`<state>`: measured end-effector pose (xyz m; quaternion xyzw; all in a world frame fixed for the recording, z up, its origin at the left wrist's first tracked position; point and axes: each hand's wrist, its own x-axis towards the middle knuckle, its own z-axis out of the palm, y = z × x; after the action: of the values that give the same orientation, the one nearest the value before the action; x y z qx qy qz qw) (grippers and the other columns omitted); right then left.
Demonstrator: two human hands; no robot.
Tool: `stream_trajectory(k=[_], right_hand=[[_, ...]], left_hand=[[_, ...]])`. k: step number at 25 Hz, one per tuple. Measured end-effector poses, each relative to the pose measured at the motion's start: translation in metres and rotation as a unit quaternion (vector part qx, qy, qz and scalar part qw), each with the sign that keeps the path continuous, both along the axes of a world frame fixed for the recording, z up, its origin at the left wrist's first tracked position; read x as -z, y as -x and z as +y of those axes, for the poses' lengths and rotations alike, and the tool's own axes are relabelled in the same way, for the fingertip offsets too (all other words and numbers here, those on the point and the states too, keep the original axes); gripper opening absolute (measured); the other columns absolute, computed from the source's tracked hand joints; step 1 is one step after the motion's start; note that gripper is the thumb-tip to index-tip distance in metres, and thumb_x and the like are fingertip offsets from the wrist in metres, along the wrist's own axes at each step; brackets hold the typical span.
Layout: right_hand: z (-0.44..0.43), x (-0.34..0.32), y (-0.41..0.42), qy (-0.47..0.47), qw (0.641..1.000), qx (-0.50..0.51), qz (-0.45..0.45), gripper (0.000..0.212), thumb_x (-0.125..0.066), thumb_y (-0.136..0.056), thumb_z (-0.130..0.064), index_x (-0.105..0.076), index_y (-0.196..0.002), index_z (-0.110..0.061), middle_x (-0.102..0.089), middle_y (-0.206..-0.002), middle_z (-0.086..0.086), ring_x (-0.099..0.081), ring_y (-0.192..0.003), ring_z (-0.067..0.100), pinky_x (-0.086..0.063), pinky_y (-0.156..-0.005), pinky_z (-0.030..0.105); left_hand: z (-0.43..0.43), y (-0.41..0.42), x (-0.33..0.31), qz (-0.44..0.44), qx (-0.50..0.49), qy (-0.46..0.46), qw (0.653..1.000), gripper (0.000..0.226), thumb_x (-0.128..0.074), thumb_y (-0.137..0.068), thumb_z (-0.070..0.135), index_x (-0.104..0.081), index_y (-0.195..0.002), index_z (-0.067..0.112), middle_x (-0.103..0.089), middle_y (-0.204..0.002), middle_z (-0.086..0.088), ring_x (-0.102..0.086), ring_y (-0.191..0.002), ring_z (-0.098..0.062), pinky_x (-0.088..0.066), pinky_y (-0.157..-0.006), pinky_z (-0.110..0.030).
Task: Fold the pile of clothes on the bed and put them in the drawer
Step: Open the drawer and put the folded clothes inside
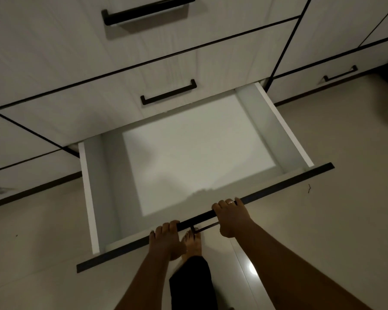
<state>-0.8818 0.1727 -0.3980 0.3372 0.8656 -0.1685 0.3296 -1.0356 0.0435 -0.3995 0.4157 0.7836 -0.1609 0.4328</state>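
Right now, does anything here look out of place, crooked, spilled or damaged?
Nothing looks damaged, spilled or askew. The drawer is pulled out and sits straight. The only odd thing is a small dark scrap lying on the floor, just right of the drawer front.

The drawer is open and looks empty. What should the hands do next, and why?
Probably let go of the drawer. The left hand and the right hand both grip its dark front edge, it is already pulled well out, and its pale bottom shows nothing inside. No clothes are in view, so the hands likely need to be free to fetch them.
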Motion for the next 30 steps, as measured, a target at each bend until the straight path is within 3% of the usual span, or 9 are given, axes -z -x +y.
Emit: stream_trajectory(k=[7,11,18,24,27,30], right_hand=[[-0.001,-0.011,0.001,0.043,0.998,0.025,-0.027,0.054,-0.051,-0.090,-0.021,-0.035,-0.141,-0.017,-0.041,-0.142,0.006,-0.034,-0.136,0.027,-0.020,-0.115,0.049],[0.009,-0.019,0.009,0.069,0.995,0.049,-0.045,0.049,-0.046,-0.096,-0.029,-0.037,-0.143,-0.021,-0.042,-0.144,0.004,-0.037,-0.135,0.026,-0.020,-0.114,0.050],[0.031,-0.074,0.010,0.049,0.978,0.198,0.036,0.059,-0.038,-0.101,-0.033,-0.012,-0.153,-0.025,-0.005,-0.162,-0.002,-0.001,-0.149,0.020,0.000,-0.117,0.054],[0.069,-0.128,-0.036,0.001,0.927,0.354,0.121,0.058,-0.037,-0.102,-0.030,-0.011,-0.154,-0.028,-0.002,-0.162,-0.001,0.004,-0.149,0.019,0.007,-0.115,0.054],[0.064,-0.146,-0.112,-0.035,0.899,0.419,0.124,0.060,-0.039,-0.101,-0.026,-0.009,-0.153,-0.028,-0.002,-0.162,-0.001,0.003,-0.149,0.021,0.007,-0.115,0.054],[0.026,-0.161,-0.222,-0.086,0.848,0.512,0.106,0.064,-0.041,-0.099,-0.019,-0.009,-0.153,-0.029,-0.003,-0.162,0.000,0.004,-0.148,0.022,0.009,-0.114,0.055]], left_hand=[[0.001,0.001,-0.017,-0.041,0.001,0.042,0.998,0.080,-0.052,-0.093,0.042,-0.004,-0.153,0.020,-0.007,-0.160,-0.005,-0.010,-0.146,-0.026,-0.013,-0.118,-0.051],[0.019,-0.016,-0.039,0.033,0.002,-0.127,0.991,0.080,-0.050,-0.095,0.043,0.002,-0.153,0.024,0.007,-0.161,-0.003,0.000,-0.148,-0.025,-0.018,-0.117,-0.052],[0.087,-0.020,-0.090,0.064,0.098,-0.169,0.979,0.075,-0.046,-0.096,0.043,0.000,-0.153,0.027,0.008,-0.161,-0.003,0.000,-0.148,-0.026,-0.020,-0.117,-0.050],[0.140,-0.070,-0.128,0.047,0.164,-0.204,0.964,0.064,-0.038,-0.100,0.043,-0.006,-0.153,0.028,0.000,-0.161,-0.005,-0.008,-0.147,-0.025,-0.027,-0.114,-0.044],[0.152,-0.136,-0.140,-0.009,0.174,-0.204,0.963,0.059,-0.038,-0.101,0.040,-0.012,-0.152,0.027,-0.003,-0.161,-0.004,-0.009,-0.146,-0.027,-0.028,-0.112,-0.043],[0.139,-0.241,-0.152,-0.077,0.232,-0.196,0.950,0.057,-0.040,-0.101,0.031,-0.015,-0.152,0.027,-0.004,-0.161,-0.004,-0.012,-0.145,-0.028,-0.024,-0.114,-0.042]])
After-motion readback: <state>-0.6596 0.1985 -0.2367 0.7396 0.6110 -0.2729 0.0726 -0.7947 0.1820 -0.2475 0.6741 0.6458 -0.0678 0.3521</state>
